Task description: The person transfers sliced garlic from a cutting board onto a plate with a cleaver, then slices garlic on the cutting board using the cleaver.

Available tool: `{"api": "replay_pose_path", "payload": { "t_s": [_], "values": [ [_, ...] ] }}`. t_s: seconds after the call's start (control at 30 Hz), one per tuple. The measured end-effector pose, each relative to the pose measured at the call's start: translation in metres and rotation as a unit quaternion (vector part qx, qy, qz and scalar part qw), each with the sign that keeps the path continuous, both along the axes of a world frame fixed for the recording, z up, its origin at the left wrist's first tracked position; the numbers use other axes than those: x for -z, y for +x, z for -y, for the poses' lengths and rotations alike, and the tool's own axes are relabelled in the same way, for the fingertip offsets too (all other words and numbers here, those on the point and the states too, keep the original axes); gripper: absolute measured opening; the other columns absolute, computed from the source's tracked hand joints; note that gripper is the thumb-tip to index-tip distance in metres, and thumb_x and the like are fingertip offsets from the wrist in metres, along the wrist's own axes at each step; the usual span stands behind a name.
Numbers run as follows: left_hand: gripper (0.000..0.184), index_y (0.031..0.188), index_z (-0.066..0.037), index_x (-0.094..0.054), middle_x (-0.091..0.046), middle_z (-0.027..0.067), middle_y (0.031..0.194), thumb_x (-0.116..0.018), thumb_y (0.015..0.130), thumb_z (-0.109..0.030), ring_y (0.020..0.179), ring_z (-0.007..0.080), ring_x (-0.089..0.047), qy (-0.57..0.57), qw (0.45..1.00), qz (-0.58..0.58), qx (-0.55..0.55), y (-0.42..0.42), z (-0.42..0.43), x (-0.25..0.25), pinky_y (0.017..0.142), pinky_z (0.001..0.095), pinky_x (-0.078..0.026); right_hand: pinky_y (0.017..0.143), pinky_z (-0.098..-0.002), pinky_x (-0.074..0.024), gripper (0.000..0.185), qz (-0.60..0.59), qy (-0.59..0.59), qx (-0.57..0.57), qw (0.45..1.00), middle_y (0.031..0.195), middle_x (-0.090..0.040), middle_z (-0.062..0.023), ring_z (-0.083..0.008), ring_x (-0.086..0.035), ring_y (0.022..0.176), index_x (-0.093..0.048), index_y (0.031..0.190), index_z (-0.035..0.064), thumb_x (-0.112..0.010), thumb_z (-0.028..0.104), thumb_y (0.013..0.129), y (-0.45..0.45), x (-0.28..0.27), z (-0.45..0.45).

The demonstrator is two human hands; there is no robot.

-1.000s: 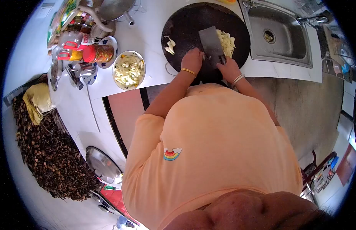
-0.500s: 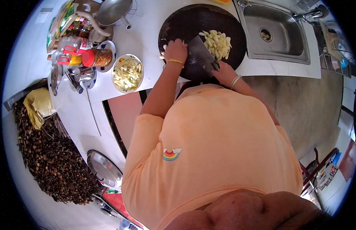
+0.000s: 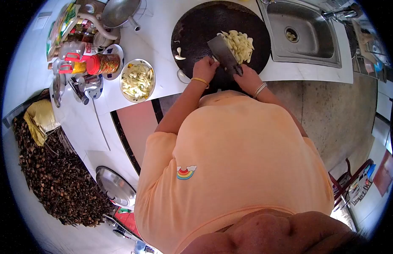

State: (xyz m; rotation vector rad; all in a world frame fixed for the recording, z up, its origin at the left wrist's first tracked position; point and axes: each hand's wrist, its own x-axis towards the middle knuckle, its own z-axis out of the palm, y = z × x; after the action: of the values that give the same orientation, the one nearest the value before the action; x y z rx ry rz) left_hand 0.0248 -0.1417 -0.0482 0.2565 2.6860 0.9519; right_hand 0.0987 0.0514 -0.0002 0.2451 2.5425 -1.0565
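On the round dark cutting board (image 3: pixel 192 25), my right hand (image 3: pixel 248 79) is wrapped round the handle of a cleaver (image 3: pixel 222 51), whose broad blade slants up and to the left. My left hand (image 3: pixel 205 70) is closed just left of the blade, with a small pale garlic clove (image 3: pixel 215 59) pinched at its fingertips. A heap of sliced garlic (image 3: pixel 239 45) lies against the blade's far right side. Near the board's left edge sit a few whole garlic cloves (image 3: pixel 178 55), apart from my hands.
Left of the board stands a bowl (image 3: pixel 153 86) full of pale garlic pieces. Beyond it are a red-lidded jar (image 3: pixel 104 64), bottles and a metal pan (image 3: pixel 120 12). A steel sink (image 3: pixel 306 44) lies to the right. Firewood (image 3: pixel 56 178) is stacked at lower left.
My left hand has moved right and toward my body, from the cloves at the board's left edge to beside the blade, now pinching a clove. My right hand keeps its grip on the cleaver.
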Motion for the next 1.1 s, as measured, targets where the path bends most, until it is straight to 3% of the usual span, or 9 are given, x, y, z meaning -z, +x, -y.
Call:
{"api": "replay_pose_path", "payload": {
  "t_s": [0.1,0.17,0.3,0.5,0.6,0.7,0.77,1.1],
  "values": [
    [0.026,0.081,-0.002,-0.066,-0.067,0.0172,0.069,-0.071,0.081,-0.027,0.070,0.0329,-0.068,0.050,0.995,0.074,-0.035,0.002,0.000,-0.008,0.068,0.0409,-0.053,0.082,-0.0494,-0.0496,0.037,0.007,-0.015,0.003,1.000,0.094,-0.063,-0.0304,-0.0450,-0.062,0.092,-0.054,0.104,-0.0061,-0.063,0.024,0.083,0.003,-0.004,-0.003],
    [0.031,0.080,-0.001,-0.066,-0.067,0.0132,0.067,-0.070,0.083,-0.032,0.059,0.0224,-0.069,0.067,0.993,0.085,-0.042,0.002,0.001,-0.008,0.061,0.0356,-0.054,0.082,-0.0493,-0.0496,0.037,0.016,-0.021,0.004,1.000,0.092,-0.063,-0.0302,-0.0448,-0.062,0.092,-0.054,0.103,-0.0059,-0.063,0.023,0.083,0.004,-0.009,-0.005],
    [0.031,0.080,-0.001,-0.066,-0.067,0.0134,0.067,-0.070,0.084,-0.031,0.059,0.0214,-0.069,0.058,0.993,0.096,-0.034,0.001,0.001,-0.005,0.060,0.0349,-0.053,0.081,-0.0496,-0.0496,0.034,0.013,-0.012,-0.024,1.000,0.090,-0.063,-0.0297,-0.0452,-0.062,0.090,-0.055,0.100,-0.0059,-0.062,0.022,0.082,0.006,-0.005,-0.009],
    [0.029,0.079,-0.001,-0.066,-0.067,0.0130,0.067,-0.070,0.084,-0.030,0.062,0.0253,-0.069,0.067,0.997,0.048,-0.001,0.001,0.002,0.001,0.063,0.0376,-0.053,0.081,-0.0492,-0.0493,0.031,0.006,0.023,-0.066,0.998,0.091,-0.063,-0.0301,-0.0451,-0.061,0.090,-0.056,0.095,-0.0060,-0.062,0.022,0.082,-0.012,0.005,0.001],
    [0.029,0.079,-0.002,-0.067,-0.067,0.0156,0.070,-0.069,0.083,-0.031,0.068,0.0326,-0.067,0.019,0.999,0.032,-0.007,-0.002,0.001,0.007,0.067,0.0405,-0.053,0.082,-0.0491,-0.0491,0.032,-0.001,-0.005,-0.052,0.999,0.092,-0.063,-0.0300,-0.0450,-0.061,0.091,-0.056,0.096,-0.0062,-0.062,0.022,0.082,-0.016,0.004,-0.002],
    [0.029,0.081,-0.003,-0.068,-0.068,0.0158,0.071,-0.069,0.084,-0.031,0.065,0.0316,-0.067,0.022,0.999,0.038,-0.020,-0.001,0.001,0.004,0.066,0.0400,-0.053,0.083,-0.0489,-0.0488,0.034,0.003,-0.013,-0.035,0.999,0.093,-0.064,-0.0297,-0.0450,-0.061,0.092,-0.057,0.100,-0.0066,-0.061,0.022,0.082,-0.011,0.001,-0.008],
    [0.029,0.081,-0.002,-0.068,-0.067,0.0119,0.067,-0.068,0.085,-0.031,0.059,0.0221,-0.068,0.060,0.996,0.061,-0.022,0.003,0.003,0.004,0.059,0.0352,-0.052,0.083,-0.0487,-0.0487,0.035,0.006,0.000,-0.034,0.999,0.093,-0.064,-0.0296,-0.0451,-0.061,0.093,-0.057,0.102,-0.0068,-0.061,0.022,0.082,-0.005,0.002,-0.008],
    [0.028,0.081,-0.003,-0.068,-0.067,0.0106,0.069,-0.069,0.085,-0.030,0.055,0.0194,-0.067,0.076,0.991,0.105,-0.038,0.002,0.003,0.002,0.056,0.0323,-0.053,0.083,-0.0475,-0.0484,0.034,0.096,-0.049,-0.034,0.994,0.092,-0.063,-0.0296,-0.0433,-0.062,0.092,-0.056,0.096,-0.0068,-0.063,0.023,0.081,-0.009,-0.014,-0.021]
  ]
}}
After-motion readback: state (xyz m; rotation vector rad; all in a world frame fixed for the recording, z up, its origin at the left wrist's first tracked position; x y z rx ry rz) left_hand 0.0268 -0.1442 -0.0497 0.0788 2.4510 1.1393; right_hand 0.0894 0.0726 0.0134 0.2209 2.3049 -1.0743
